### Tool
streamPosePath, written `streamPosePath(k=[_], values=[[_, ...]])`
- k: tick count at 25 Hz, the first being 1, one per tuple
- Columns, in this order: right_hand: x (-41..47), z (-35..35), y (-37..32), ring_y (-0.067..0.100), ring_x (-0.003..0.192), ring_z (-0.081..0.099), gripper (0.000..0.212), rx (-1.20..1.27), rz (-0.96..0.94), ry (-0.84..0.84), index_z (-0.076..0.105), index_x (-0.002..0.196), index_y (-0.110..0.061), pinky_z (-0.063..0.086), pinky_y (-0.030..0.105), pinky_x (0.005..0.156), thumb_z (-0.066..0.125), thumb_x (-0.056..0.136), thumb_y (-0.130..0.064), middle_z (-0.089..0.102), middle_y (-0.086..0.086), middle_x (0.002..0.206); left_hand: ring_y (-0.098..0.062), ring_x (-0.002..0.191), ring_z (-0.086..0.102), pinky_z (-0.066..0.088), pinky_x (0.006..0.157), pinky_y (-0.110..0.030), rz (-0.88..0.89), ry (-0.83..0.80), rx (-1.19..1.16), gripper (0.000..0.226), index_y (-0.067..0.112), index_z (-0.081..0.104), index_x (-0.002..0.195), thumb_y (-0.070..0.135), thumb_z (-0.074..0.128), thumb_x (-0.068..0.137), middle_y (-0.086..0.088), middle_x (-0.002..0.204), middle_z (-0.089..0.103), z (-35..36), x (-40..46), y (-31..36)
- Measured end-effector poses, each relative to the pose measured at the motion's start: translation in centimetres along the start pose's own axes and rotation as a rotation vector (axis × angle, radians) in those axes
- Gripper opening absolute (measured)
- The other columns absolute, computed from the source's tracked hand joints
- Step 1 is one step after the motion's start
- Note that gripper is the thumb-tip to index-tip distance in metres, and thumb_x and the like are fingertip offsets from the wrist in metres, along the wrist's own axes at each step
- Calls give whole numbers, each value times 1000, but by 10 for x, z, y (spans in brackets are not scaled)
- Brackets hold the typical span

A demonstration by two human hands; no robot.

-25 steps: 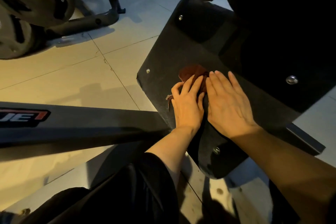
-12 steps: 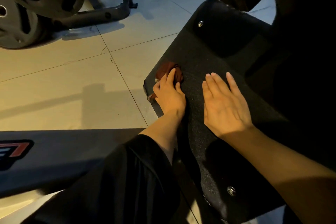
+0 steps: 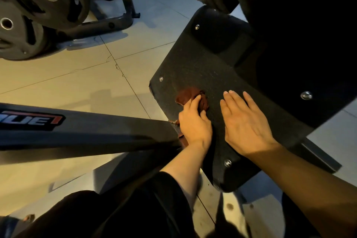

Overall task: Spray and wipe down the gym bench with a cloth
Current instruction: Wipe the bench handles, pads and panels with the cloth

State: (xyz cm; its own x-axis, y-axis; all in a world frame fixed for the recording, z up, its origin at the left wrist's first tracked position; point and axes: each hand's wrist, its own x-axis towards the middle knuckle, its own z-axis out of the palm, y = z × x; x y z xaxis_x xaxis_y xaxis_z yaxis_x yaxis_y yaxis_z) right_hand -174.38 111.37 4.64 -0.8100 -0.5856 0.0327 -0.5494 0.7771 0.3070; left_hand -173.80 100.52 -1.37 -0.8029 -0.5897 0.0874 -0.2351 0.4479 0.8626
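Cloth [image 3: 190,95], a small rust-brown wad, lies bunched on the black textured pad of the bench [image 3: 202,67], close to the pad's left edge and partly hidden by the hand working it. Nearest the camera, a dark sleeve [image 3: 123,208] fills the lower part of the view, and the bare left forearm runs up from it to the pad. The left hand [image 3: 195,123] sits on top of the cloth with its fingers [image 3: 196,100] curled over the wad, gripping and pressing it down, which looks like the hold needed to drag the fabric firmly across the grainy surface. Just beside it, apart from the cloth, the right hand [image 3: 245,121] lies palm-down on the pad with its fingers straight and close together, holding nothing; I judge it is there to brace the body or steady the pad while the other hand rubs. A bolt head [image 3: 228,162] shows at the pad's near corner, and others dot its edges farther up. To the left, a dark frame bar [image 3: 81,131] with a red-and-white logo crosses the view and meets the pad near the left wrist. Beyond that lies pale tiled floor [image 3: 87,75], and farther still, at the upper left, stand black weight plates [image 3: 42,6] on a rack. No spray bottle is in view, so the step in hand seems to be the wiping, with much of the pad's far part, deep in shadow, probably left to cover.
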Motion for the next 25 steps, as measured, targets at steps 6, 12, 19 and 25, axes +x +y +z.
streamPosePath(k=[6,12,19,25], values=[[-56,-7,15,30,140,35,58,32,150,101,51,134,1,19,46,117,61,82,-21,44,19,145,-19,133,35,15,106,-12,79,-37,-119,50,22,51,138,6,57,91,0,145,46,11,-65,15],[-88,-10,30,30,144,26,61,90,158,81,38,143,-1,15,45,120,57,88,-18,34,19,152,-21,129,42,15,106,-8,473,-225,13,50,17,55,134,6,63,86,-6,138,52,3,-98,18],[-59,-15,16,13,136,31,55,831,28,144,36,148,-28,30,29,112,52,96,-17,20,-2,158,8,101,43,31,85,-1,311,34,-320,51,4,44,123,-1,68,78,-7,119,45,-14,-84,41],[-16,1,5,36,131,40,34,490,34,322,66,115,-7,43,48,102,66,81,-5,37,15,150,-15,134,33,29,110,-27,282,-155,-1,76,25,30,145,9,62,78,3,146,37,-34,-62,-11]])
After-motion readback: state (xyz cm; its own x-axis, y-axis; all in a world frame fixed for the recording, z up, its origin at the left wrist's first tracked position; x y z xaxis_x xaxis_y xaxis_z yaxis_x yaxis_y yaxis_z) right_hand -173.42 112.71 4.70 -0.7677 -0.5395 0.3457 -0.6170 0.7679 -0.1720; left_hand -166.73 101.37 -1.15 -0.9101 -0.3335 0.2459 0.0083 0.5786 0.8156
